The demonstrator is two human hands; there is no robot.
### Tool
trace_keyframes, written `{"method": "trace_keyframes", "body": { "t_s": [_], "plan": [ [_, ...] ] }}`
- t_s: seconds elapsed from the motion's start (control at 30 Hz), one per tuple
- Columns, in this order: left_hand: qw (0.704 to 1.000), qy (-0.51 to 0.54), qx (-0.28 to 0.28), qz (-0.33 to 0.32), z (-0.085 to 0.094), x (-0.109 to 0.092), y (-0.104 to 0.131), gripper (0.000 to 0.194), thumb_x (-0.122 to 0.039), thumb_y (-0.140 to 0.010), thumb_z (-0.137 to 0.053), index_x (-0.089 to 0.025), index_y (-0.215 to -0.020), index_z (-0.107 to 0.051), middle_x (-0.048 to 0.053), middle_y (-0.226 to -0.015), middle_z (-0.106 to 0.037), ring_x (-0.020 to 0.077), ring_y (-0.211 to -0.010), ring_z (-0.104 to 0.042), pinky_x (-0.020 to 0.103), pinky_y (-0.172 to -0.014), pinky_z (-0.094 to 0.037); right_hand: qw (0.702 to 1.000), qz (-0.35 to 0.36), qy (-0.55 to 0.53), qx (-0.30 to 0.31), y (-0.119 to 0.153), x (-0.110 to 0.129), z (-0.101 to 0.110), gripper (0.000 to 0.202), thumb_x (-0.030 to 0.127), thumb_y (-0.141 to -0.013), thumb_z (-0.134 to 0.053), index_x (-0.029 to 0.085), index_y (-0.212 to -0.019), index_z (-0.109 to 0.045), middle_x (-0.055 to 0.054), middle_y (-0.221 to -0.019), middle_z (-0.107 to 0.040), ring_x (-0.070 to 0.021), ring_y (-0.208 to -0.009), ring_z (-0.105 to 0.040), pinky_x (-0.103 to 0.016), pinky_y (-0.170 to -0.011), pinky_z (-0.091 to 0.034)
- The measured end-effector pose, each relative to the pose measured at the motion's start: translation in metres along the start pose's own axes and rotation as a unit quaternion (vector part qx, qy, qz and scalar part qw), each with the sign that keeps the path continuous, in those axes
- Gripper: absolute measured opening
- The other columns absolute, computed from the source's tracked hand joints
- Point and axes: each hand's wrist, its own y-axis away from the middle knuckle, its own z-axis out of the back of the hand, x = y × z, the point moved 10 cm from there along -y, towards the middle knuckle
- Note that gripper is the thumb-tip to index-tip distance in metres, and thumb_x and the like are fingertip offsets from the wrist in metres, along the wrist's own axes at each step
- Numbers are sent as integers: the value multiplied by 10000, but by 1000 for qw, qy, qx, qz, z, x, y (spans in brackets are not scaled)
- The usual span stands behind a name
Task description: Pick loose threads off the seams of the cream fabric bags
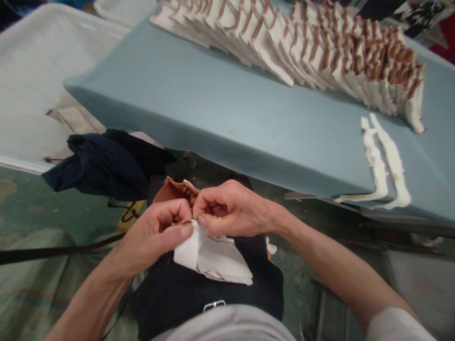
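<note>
Over my lap, my left hand (156,229) pinches a folded white-backed piece of brown leather or cloth (216,263), thumb on the white side. Close beside it, my right hand (236,208) has its thumb and fingers closed at the top edge of the same piece. The exact spot between the right fingertips is hidden. A brown part (170,190) with a ragged edge shows above my left hand. The white part hangs over the dark apron (213,296).
A blue-covered table (220,113) lies ahead, bearing a long row of similar brown-and-white pieces (302,52). White strips (393,161) hang over its right front edge. A white bin (46,61) and dark blue cloth (95,166) are at left.
</note>
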Motion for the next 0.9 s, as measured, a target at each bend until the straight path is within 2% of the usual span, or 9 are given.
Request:
{"method": "trace_keyframes", "body": {
  "t_s": [0.2, 0.33, 0.5, 0.7, 0.9],
  "plan": [
    [996, 79, 10, 41, -3, 16, 1, 369, -358, -757, -841, -192, -647, -531, -85, -570, -434, 64, -496, -338, 160, -441, -274, 989, -75, -115, 59, -3, -20, -16, 27, 148, -831, -612, 164, -833, -633, 78, -662, -524, -64, -584, -413, -185, -547, -328],
    [994, 89, -1, 59, 1, 21, 0, 403, -382, -744, -848, -200, -642, -504, -80, -571, -436, 66, -491, -342, 170, -441, -280, 981, -79, -164, 63, -7, -25, -21, 25, 178, -850, -615, 162, -858, -632, 74, -684, -527, -68, -589, -408, -192, -540, -333],
    [996, 46, -26, 73, 6, 21, -2, 443, -440, -702, -828, -216, -623, -453, -82, -563, -410, 70, -490, -316, 185, -442, -274, 993, -68, -91, 44, -8, -19, -15, 56, 200, -895, -612, 164, -855, -630, 79, -660, -526, -67, -579, -411, -195, -549, -326],
    [998, -26, -27, 53, 7, 15, -3, 388, -442, -731, -765, -214, -627, -469, -85, -577, -409, 80, -521, -326, 186, -476, -286, 998, -44, 19, 29, -4, -7, -9, 90, 151, -915, -590, 163, -832, -620, 86, -638, -511, -60, -557, -407, -211, -561, -300],
    [989, -135, -53, 22, 11, 6, -6, 370, -465, -778, -699, -206, -621, -486, -73, -589, -413, 92, -558, -348, 197, -514, -288, 997, -51, 62, 19, 0, -6, -5, 149, 141, -945, -553, 180, -801, -569, 85, -637, -476, -70, -563, -369, -228, -572, -282]
  ]
}}
